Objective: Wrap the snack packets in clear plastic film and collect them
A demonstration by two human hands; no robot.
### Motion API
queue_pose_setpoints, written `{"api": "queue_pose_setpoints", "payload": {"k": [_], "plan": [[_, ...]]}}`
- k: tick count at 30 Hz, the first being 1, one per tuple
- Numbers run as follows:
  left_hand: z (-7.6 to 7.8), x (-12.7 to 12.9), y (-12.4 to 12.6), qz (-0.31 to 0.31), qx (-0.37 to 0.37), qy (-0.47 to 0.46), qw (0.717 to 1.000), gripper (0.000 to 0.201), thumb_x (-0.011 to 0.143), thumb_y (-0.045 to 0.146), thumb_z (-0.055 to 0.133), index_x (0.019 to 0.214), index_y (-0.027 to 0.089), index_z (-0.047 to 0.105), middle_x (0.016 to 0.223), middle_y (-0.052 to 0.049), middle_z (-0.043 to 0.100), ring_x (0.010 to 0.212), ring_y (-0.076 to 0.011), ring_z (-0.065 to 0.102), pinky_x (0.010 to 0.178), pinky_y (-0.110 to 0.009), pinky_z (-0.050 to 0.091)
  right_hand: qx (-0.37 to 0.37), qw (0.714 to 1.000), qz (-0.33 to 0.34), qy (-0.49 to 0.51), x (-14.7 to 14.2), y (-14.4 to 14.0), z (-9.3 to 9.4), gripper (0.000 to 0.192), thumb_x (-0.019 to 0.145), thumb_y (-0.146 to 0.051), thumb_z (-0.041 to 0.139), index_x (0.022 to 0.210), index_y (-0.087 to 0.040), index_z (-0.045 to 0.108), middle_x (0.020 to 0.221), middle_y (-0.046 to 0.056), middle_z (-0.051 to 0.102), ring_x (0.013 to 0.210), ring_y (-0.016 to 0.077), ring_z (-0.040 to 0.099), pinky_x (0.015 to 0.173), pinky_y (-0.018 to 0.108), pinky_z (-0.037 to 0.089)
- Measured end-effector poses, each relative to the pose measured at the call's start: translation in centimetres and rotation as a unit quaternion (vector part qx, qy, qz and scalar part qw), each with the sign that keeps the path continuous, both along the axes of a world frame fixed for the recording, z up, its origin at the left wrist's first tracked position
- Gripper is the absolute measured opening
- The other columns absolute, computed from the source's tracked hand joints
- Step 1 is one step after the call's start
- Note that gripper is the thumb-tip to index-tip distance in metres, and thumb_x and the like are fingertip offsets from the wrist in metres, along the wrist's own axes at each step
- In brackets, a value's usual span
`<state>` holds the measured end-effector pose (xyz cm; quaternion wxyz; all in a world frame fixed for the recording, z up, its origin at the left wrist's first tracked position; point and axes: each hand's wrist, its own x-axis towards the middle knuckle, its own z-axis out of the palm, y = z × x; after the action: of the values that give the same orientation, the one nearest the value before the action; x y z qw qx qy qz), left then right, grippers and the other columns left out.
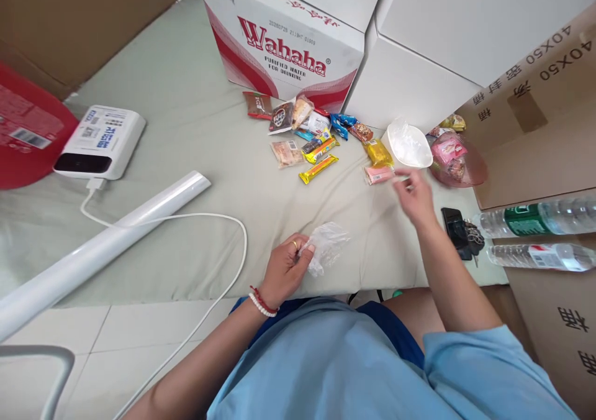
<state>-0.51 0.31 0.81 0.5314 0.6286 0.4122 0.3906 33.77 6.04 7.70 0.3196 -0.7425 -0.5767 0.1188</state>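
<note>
My left hand (pixel 289 263) is closed on a crumpled clear plastic bag (pixel 328 246), low over the cloth near the front edge. Farther right, my right hand (pixel 414 196) is smeared by motion. Its fingertips are beside the right end of a pink snack packet (pixel 378 174); whether they grip it I cannot tell. A yellow snack packet (pixel 378 153) lies just behind the pink one. Next to these is a white bowl (pixel 410 143) with clear plastic film in it. A yellow wrapped bar (pixel 318 169) and several other snack packets (pixel 286 153) lie in the middle.
A Wahaha carton (pixel 284 47) and white boxes (pixel 405 78) stand at the back. On the right are a pink translucent bowl (pixel 472 168) with snacks, keys (pixel 474 238) and two bottles (pixel 542 257). A white device (pixel 105 140), its cable (pixel 233 220) and a long white tube (pixel 139 221) lie left.
</note>
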Motion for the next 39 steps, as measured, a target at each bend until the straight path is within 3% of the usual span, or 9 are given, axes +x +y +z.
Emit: {"api": "queue_pose_setpoints", "payload": {"k": [2, 4, 9, 15, 19, 25, 32, 35, 39], "plan": [[0.1, 0.0, 0.0, -0.004, -0.003, -0.005, 1.000, 0.037, 0.100, 0.037, 0.053, 0.067, 0.021, 0.053, 0.076, -0.001, 0.059, 0.070, -0.0134, 0.054, 0.068, -0.027, 0.042, -0.094, 0.970, 0.182, 0.133, -4.5, -3.7, -1.3, 0.044, 0.093, -0.045, 0.064, 0.132, -0.024, 0.063, 0.121, 0.010, 0.069, 0.105, 0.0224, 0.064, 0.088, 0.036, 0.052], [0.1, -0.1, -0.1, -0.007, -0.005, -0.013, 1.000, 0.036, 0.099, 0.037, 0.054, 0.067, 0.020, 0.054, 0.077, -0.001, 0.060, 0.071, -0.0136, 0.055, 0.069, -0.027, 0.043, -0.129, 0.943, 0.244, 0.186, -8.2, -6.3, -2.7, 0.043, 0.088, -0.048, 0.071, 0.125, -0.026, 0.066, 0.117, 0.007, 0.071, 0.102, 0.0216, 0.065, 0.085, 0.033, 0.052], [-0.2, -0.4, -0.2, -0.020, -0.049, -0.075, 0.996, 0.033, 0.092, 0.041, 0.068, 0.070, 0.020, 0.056, 0.084, -0.002, 0.063, 0.076, -0.0141, 0.058, 0.070, -0.027, 0.046, -0.116, 0.943, 0.133, 0.283, -10.9, -8.1, -3.9, 0.034, 0.088, -0.056, 0.070, 0.086, -0.022, 0.070, 0.075, -0.001, 0.062, 0.069, 0.0150, 0.054, 0.067, 0.029, 0.044], [-0.1, -1.0, -0.3, -0.018, -0.062, -0.085, 0.994, 0.034, 0.090, 0.045, 0.072, 0.072, 0.019, 0.057, 0.088, -0.005, 0.065, 0.082, -0.0157, 0.062, 0.075, -0.029, 0.051, -0.186, 0.868, 0.034, 0.459, -8.8, -8.7, -1.8, 0.052, 0.071, -0.066, 0.082, 0.068, -0.021, 0.056, 0.055, -0.007, 0.043, 0.050, 0.0090, 0.033, 0.049, 0.024, 0.025], [1.3, -0.4, -1.9, 0.024, 0.121, 0.027, 0.992, 0.029, 0.087, 0.044, 0.076, 0.098, 0.022, 0.061, 0.113, -0.010, 0.064, 0.100, -0.0215, 0.064, 0.086, -0.036, 0.054, -0.151, 0.880, -0.023, 0.450, -9.2, -9.7, -1.8, 0.055, 0.070, -0.067, 0.082, 0.062, -0.021, 0.053, 0.053, -0.006, 0.042, 0.049, 0.0087, 0.030, 0.048, 0.025, 0.021], [2.4, 2.7, -3.1, -0.069, 0.366, 0.182, 0.910, 0.039, 0.091, 0.045, 0.072, 0.122, 0.023, 0.064, 0.121, -0.014, 0.068, 0.118, -0.0308, 0.060, 0.099, -0.047, 0.047, -0.115, 0.882, -0.047, 0.454, -10.8, -10.0, -1.9, 0.053, 0.070, -0.067, 0.083, 0.063, -0.022, 0.056, 0.052, -0.006, 0.043, 0.049, 0.0089, 0.031, 0.046, 0.026, 0.021], [1.6, 3.4, -2.0, -0.041, 0.149, 0.140, 0.978, 0.019, 0.100, 0.032, 0.054, 0.092, 0.022, 0.067, 0.085, -0.005, 0.071, 0.083, -0.0202, 0.065, 0.079, -0.035, 0.049, -0.093, 0.837, -0.054, 0.537, -9.6, -10.7, -1.1, 0.054, 0.077, -0.068, 0.078, 0.104, -0.022, 0.068, 0.072, -0.002, 0.058, 0.059, 0.0103, 0.046, 0.047, 0.021, 0.035], [1.3, 3.4, -2.3, 0.023, 0.011, 0.086, 0.996, 0.020, 0.098, 0.038, 0.057, 0.092, 0.021, 0.066, 0.083, -0.002, 0.071, 0.077, -0.0179, 0.066, 0.074, -0.031, 0.051, -0.100, 0.853, -0.062, 0.509, -9.7, -11.5, -1.6, 0.058, 0.075, -0.064, 0.081, 0.114, -0.024, 0.065, 0.094, 0.003, 0.065, 0.074, 0.0140, 0.056, 0.052, 0.023, 0.044], [1.2, 3.5, -2.5, 0.025, -0.018, 0.059, 0.998, 0.020, 0.095, 0.040, 0.058, 0.091, 0.021, 0.065, 0.085, -0.002, 0.071, 0.080, -0.0177, 0.066, 0.079, -0.031, 0.051, -0.157, 0.876, -0.018, 0.455, -11.0, -12.0, -3.1, 0.069, 0.068, -0.046, 0.091, 0.127, -0.027, 0.061, 0.101, 0.004, 0.068, 0.076, 0.0156, 0.059, 0.059, 0.028, 0.050]]}}
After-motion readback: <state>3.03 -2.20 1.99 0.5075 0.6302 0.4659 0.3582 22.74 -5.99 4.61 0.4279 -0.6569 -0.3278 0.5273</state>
